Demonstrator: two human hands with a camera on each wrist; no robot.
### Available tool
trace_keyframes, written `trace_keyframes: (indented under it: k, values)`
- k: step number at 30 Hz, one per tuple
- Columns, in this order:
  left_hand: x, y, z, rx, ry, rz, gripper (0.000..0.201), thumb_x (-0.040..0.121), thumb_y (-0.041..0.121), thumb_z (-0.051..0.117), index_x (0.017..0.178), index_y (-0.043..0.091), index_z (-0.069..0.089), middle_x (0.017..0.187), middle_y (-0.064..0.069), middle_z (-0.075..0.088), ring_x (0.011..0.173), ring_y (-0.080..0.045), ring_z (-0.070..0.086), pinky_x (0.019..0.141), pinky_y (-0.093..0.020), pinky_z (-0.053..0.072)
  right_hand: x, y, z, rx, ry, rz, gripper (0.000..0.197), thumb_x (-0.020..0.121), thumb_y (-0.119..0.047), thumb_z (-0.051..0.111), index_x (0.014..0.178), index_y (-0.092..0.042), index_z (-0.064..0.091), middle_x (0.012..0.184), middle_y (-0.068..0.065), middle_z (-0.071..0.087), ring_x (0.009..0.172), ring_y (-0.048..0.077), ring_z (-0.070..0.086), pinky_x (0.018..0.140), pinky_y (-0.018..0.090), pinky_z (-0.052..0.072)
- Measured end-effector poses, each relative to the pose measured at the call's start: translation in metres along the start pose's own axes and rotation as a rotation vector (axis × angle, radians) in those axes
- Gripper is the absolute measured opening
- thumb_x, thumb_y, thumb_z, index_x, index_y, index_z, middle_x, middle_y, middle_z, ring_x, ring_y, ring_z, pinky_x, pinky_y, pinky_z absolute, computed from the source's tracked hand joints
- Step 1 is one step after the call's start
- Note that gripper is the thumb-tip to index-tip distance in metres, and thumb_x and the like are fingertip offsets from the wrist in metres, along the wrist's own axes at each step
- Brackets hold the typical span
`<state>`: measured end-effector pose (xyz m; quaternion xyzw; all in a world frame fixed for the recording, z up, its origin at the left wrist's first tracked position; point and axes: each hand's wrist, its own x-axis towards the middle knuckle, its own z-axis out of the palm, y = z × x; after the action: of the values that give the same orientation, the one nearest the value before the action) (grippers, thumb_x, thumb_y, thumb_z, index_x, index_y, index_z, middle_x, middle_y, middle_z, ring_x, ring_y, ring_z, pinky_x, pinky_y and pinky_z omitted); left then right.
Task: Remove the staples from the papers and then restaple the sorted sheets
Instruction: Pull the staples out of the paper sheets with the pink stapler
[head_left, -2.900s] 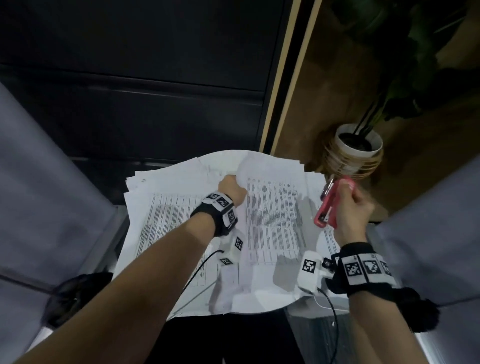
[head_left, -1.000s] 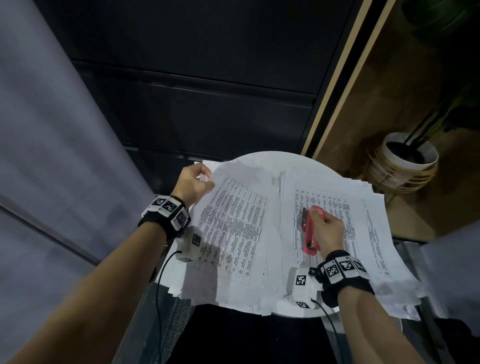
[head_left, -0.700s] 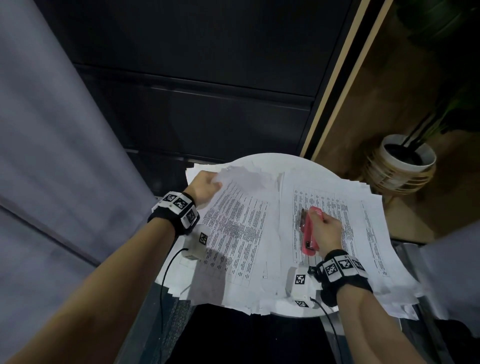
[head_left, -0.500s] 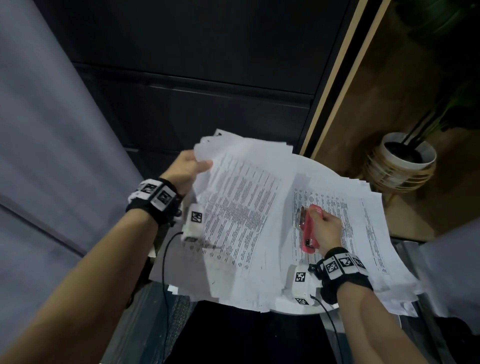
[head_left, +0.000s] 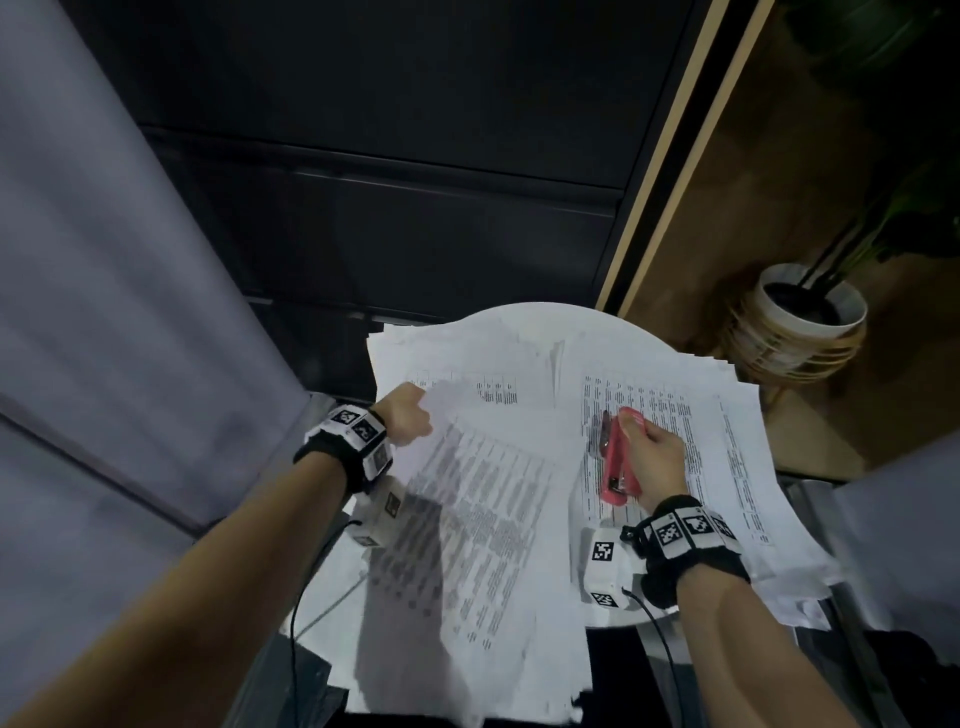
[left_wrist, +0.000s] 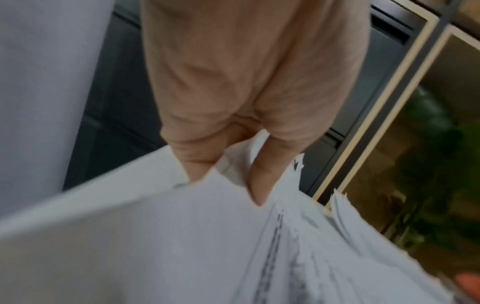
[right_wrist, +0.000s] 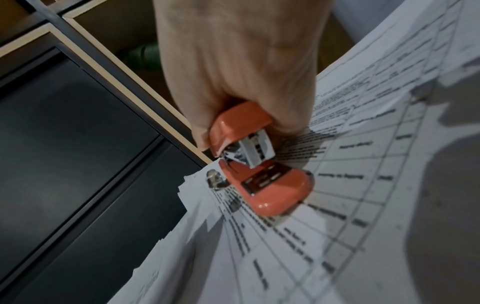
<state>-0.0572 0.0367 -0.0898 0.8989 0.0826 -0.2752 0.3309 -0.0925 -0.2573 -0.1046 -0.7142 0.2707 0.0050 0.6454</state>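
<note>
My left hand (head_left: 410, 421) pinches the top corner of a sheaf of printed sheets (head_left: 483, 525), lifted and hanging toward me over the table's near edge. In the left wrist view the thumb and fingers (left_wrist: 259, 181) clamp that corner of the sheaf (left_wrist: 207, 236). My right hand (head_left: 652, 462) grips a red stapler (head_left: 618, 457) resting on the right pile of papers (head_left: 727, 457). The right wrist view shows the stapler (right_wrist: 259, 164) with its mouth slightly apart above the printed pile (right_wrist: 363, 205). More sheets (head_left: 467, 364) lie under the lifted sheaf.
The papers cover a small round white table (head_left: 545, 317). A potted plant in a white pot (head_left: 810, 317) stands on the floor at the right. Dark cabinet panels (head_left: 415, 208) rise behind the table. Grey upholstery (head_left: 104, 312) flanks the left side.
My left hand lifted the left sheaf off the table, then swung it down toward me. The right hand lowered the stapler onto the right pile and has stayed there.
</note>
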Motion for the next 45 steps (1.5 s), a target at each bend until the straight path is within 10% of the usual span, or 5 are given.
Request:
trace_keyframes:
  k: [7,12,16,24,45]
  values:
    - [0.026,-0.025,0.016,-0.344,-0.125,-0.016,0.041,0.06,-0.001,0.056,0.1,-0.003,0.063,0.084,-0.013,0.047,0.072,-0.029,0.043,0.062,-0.04,0.034,-0.002,-0.003,0.0,-0.01,0.022,0.002,0.026,0.095,-0.025,0.062,0.102,-0.001,0.068,0.084,0.016,0.064,0.073,0.029,0.06,0.074,0.047,0.055]
    - [-0.006,-0.009,0.014,-0.416,-0.063,0.005,0.031,0.074,-0.012,0.05,0.098,0.003,0.06,0.07,-0.012,0.043,0.049,-0.018,0.036,0.043,-0.021,0.025,-0.01,-0.031,0.0,-0.065,0.042,-0.157,0.023,0.096,-0.023,0.059,0.101,-0.003,0.069,0.077,0.009,0.065,0.06,0.018,0.06,0.047,0.016,0.047]
    - [-0.009,-0.007,0.029,-0.55,-0.033,-0.003,0.031,0.08,-0.018,0.047,0.088,0.009,0.061,0.089,-0.015,0.063,0.08,-0.029,0.059,0.058,-0.027,0.046,-0.03,-0.049,0.027,-0.231,-0.195,-0.21,0.021,0.097,-0.025,0.057,0.106,-0.011,0.068,0.078,0.002,0.065,0.057,0.009,0.061,0.041,0.009,0.042]
    - [-0.006,-0.003,0.033,-0.647,-0.147,-0.029,0.035,0.081,-0.012,0.053,0.114,0.0,0.058,0.107,-0.016,0.064,0.099,-0.03,0.063,0.074,-0.033,0.054,-0.042,-0.006,0.091,-0.481,-0.371,-0.105,0.02,0.089,-0.048,0.062,0.084,-0.03,0.068,0.086,0.004,0.072,0.077,0.028,0.072,0.078,0.048,0.059]
    - [0.023,0.008,0.051,-0.553,0.03,-0.128,0.056,0.088,0.012,0.067,0.136,-0.004,0.042,0.137,-0.018,0.049,0.125,-0.032,0.047,0.103,-0.039,0.035,-0.037,0.036,0.123,-0.685,-0.043,-0.351,0.036,0.099,-0.041,0.047,0.113,-0.014,0.065,0.101,0.008,0.067,0.105,0.03,0.054,0.093,0.044,0.037]
